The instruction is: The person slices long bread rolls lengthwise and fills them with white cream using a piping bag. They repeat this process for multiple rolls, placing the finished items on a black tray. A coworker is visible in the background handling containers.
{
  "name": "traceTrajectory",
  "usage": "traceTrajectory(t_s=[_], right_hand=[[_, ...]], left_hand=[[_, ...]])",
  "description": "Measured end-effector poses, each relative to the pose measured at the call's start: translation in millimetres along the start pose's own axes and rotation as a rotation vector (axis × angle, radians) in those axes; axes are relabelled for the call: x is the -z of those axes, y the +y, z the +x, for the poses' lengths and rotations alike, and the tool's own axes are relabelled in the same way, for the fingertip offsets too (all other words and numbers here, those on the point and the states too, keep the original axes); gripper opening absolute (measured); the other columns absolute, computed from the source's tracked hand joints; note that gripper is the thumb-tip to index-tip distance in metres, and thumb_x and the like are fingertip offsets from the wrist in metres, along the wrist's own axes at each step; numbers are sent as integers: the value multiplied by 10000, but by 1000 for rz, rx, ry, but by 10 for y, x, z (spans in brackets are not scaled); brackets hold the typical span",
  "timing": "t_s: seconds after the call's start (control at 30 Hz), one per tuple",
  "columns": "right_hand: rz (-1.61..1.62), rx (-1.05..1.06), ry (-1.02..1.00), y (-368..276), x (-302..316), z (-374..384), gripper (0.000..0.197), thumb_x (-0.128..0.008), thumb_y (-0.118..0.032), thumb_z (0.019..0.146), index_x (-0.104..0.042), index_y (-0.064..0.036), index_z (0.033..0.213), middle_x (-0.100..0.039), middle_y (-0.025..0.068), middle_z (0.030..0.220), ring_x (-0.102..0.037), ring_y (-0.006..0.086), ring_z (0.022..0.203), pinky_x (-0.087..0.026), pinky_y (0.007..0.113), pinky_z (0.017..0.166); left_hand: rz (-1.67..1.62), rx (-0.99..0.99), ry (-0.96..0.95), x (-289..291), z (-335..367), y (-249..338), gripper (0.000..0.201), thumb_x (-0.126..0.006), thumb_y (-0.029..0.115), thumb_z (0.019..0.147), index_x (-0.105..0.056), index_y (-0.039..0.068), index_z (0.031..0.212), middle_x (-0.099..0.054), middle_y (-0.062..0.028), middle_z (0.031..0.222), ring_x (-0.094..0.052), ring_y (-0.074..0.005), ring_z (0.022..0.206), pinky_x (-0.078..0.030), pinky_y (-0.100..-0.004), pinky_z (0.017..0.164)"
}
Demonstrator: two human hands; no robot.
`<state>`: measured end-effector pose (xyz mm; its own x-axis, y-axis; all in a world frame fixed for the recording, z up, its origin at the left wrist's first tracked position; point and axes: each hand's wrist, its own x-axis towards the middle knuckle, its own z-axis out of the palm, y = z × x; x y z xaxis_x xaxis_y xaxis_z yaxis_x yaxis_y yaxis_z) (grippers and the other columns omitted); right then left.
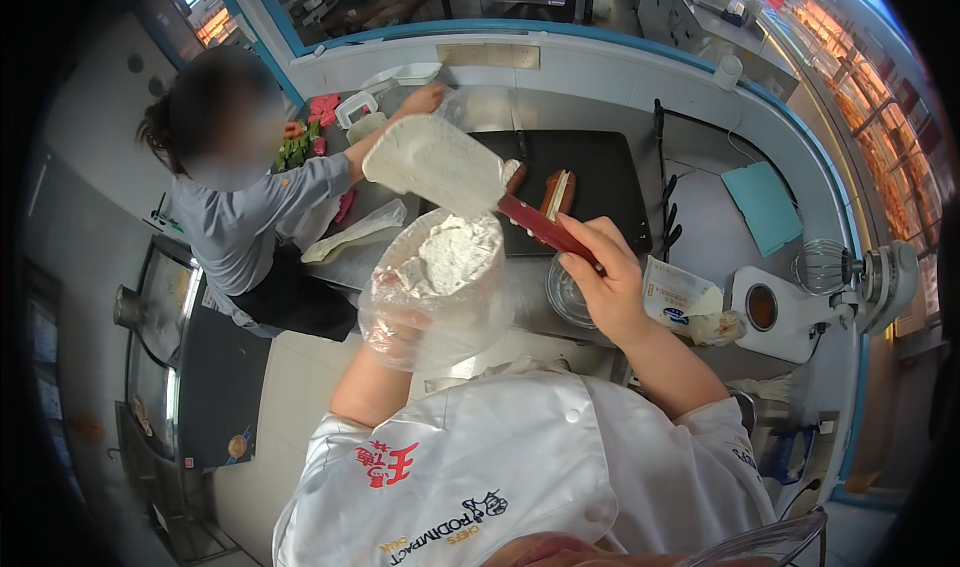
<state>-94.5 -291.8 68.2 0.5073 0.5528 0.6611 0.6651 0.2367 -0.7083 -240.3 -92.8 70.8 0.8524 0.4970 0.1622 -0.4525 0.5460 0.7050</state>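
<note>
My left hand (398,329) is wrapped round a clear plastic piping bag (470,317) from below, its fingers partly seen through the film. White cream (452,255) fills the bag's wide open mouth. In my right hand (612,285) is the red handle of a spatula (432,163). Its broad pale blade, smeared with white, is raised over the bag's mouth and points to the far left. Just left of my right hand, partly hidden by it, a clear bowl (568,293) sits at the counter's near edge.
Behind the bag, a black tray (612,172) carries split brown rolls (558,195) with white filling. At left a co-worker (262,202) reaches across the counter, near another plastic bag (355,231). A stand mixer (880,282) and a teal pad (762,207) are at right.
</note>
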Motion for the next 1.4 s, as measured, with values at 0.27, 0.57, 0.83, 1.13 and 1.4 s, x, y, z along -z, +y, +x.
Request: traceTrajectory(t_s=[0.27, 0.57, 0.83, 1.13, 1.4], right_hand=[[-61, 29, 6, 63, -189, -52, 377, -657, 56, 842, -591, 0, 1209, -569, 77, 964, -554, 146, 764, -452, 255, 676], [-107, 81, 108, 184, -186, -235, 279, -675, 71, 813, -597, -8, 1068, -598, 114, 957, -583, 204, 798, -477, 285, 720], [-141, 79, -24, 282, 255, -369, 291, -657, 107, 789, -611, -18, 1048, -610, 122, 965, -593, 211, 815, -482, 286, 713], [-214, -2, 33, -3, 460, -326, 256, -660, 74, 820, -649, -25, 1055, -615, 90, 932, -586, 163, 756, -465, 249, 648], [-380, 126, -24, -62, 340, -314, 281, -686, 77, 761, -680, -40, 1016, -600, 80, 870, -599, 193, 690, -482, 280, 585]], left_hand=[[-150, -43, 28, -90, -19, -102, 431, -517, 176, 927, -501, -114, 1245, -596, -234, 1194, -620, -322, 1065, -515, -420, 958], [-205, -88, 95, -110, -115, -61, 415, -511, 170, 929, -517, -114, 1231, -602, -230, 1185, -625, -324, 1052, -521, -427, 948], [-59, -90, 137, 118, -55, 197, 490, -569, 224, 884, -497, -92, 1252, -588, -207, 1193, -609, -290, 1054, -514, -406, 938], [670, -107, -45, -46, -135, 353, 799, -777, 383, 734, -426, -26, 1325, -526, -136, 1254, -533, -217, 1136, -466, -361, 963], [311, -29, -63, -152, -167, 198, 823, -864, 193, 666, -417, 55, 1343, -510, -91, 1255, -528, -219, 1145, -445, -350, 976]])
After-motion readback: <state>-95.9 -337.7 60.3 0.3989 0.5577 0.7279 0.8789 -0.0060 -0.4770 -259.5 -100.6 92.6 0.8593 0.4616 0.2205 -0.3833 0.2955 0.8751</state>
